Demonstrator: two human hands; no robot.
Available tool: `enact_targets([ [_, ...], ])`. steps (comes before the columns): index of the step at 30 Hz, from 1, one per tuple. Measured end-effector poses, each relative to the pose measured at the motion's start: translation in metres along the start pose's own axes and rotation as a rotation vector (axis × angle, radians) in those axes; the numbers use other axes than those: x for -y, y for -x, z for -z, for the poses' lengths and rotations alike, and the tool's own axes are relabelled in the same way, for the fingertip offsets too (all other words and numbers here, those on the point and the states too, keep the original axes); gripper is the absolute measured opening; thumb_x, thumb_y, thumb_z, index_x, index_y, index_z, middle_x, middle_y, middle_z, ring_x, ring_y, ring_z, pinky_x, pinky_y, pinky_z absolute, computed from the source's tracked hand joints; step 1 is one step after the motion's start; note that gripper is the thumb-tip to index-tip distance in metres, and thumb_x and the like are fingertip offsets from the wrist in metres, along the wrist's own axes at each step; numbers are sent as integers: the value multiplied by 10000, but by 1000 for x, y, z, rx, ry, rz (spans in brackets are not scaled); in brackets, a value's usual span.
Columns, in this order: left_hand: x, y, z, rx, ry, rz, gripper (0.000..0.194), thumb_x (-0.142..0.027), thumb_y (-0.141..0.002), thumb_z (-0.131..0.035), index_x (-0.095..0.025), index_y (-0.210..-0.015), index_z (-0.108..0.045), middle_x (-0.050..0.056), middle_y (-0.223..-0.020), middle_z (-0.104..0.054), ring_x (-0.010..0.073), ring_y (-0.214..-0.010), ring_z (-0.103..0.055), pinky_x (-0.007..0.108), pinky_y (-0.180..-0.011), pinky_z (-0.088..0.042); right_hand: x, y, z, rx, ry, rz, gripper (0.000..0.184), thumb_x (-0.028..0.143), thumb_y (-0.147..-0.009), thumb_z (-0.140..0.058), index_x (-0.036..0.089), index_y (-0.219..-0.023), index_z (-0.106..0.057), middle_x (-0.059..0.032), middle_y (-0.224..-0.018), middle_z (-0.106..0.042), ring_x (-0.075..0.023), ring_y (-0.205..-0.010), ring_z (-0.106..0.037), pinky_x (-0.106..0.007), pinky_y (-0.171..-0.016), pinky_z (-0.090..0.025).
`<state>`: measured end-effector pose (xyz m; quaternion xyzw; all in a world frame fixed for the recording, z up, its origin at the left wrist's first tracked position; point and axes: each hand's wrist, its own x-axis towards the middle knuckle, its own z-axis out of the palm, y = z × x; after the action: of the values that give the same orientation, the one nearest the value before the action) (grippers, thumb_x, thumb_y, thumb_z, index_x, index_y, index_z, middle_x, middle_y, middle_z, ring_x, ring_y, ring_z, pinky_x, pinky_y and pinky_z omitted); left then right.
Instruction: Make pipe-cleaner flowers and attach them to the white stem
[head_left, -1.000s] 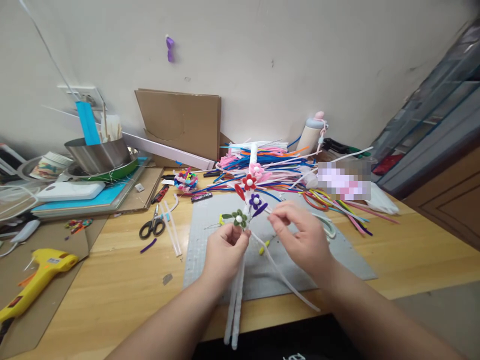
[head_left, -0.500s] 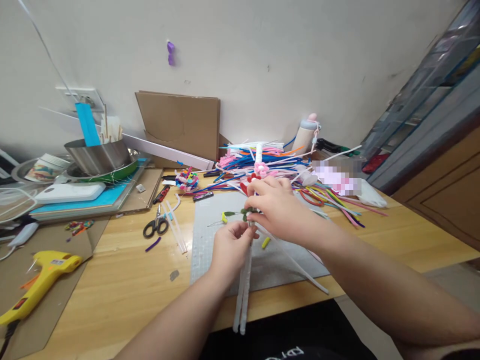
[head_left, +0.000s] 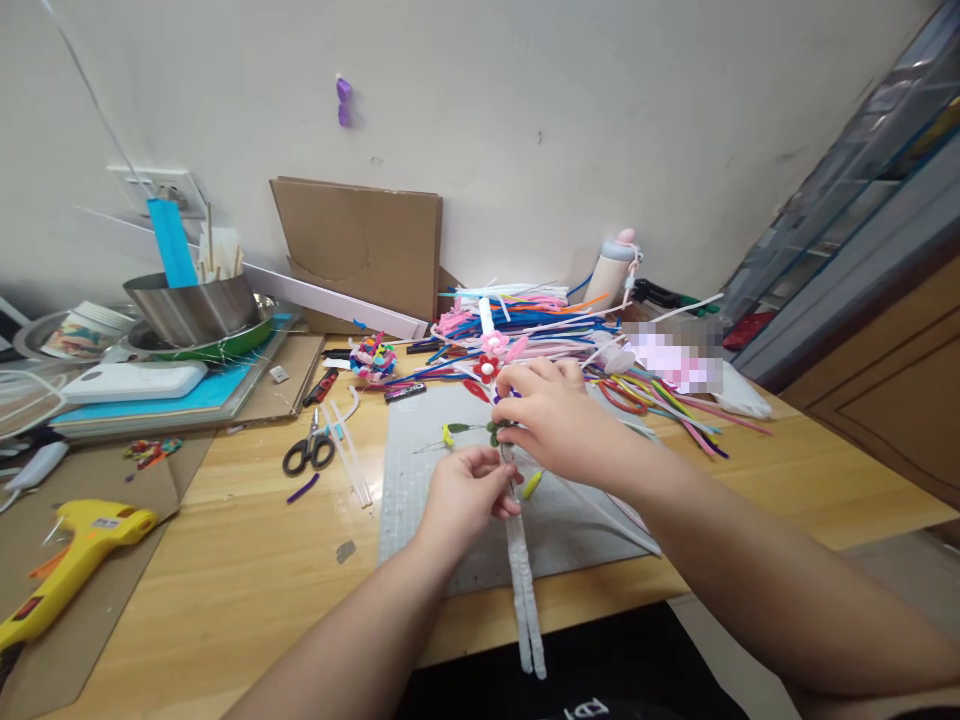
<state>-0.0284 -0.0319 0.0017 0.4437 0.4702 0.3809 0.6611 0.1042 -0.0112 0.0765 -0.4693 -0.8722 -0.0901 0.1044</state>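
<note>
My left hand [head_left: 469, 495] is closed around a white pipe-cleaner stem [head_left: 523, 590] that hangs past the table's front edge. Small pipe-cleaner flowers sit along the stem: a green one [head_left: 493, 432] by my fingers, a red one [head_left: 487, 368] and a pink one [head_left: 494, 343] higher up. My right hand [head_left: 551, 415] is closed on the stem just above the left hand, covering the middle flowers. Both hands hover over a grey cutting mat [head_left: 442, 510].
A heap of coloured pipe cleaners [head_left: 540, 325] lies behind the mat. Scissors [head_left: 307, 452] and white sticks lie left of it. A yellow glue gun [head_left: 71, 555] rests on cardboard at far left. A steel pot [head_left: 195, 305], cardboard sheet [head_left: 360, 245] and bottle [head_left: 615, 265] line the wall.
My right hand moved from the right side onto the stem above my left hand. The stem's lower end has swung to the right, and its top has tilted left.
</note>
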Motion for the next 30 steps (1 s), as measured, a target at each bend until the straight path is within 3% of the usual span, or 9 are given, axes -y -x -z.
enact_targets([
  [30,0,1,-1,-53,1,-35,142,-255,-734,-587,-126,-676,-579,-13,-504,-586,91,-370,-559,175,-363,-426,0,1,-9,-30,60,64,106,267,-792,-584,195,-830,-651,-46,-1035,-554,-226,-994,-389,-368,-750,-192],
])
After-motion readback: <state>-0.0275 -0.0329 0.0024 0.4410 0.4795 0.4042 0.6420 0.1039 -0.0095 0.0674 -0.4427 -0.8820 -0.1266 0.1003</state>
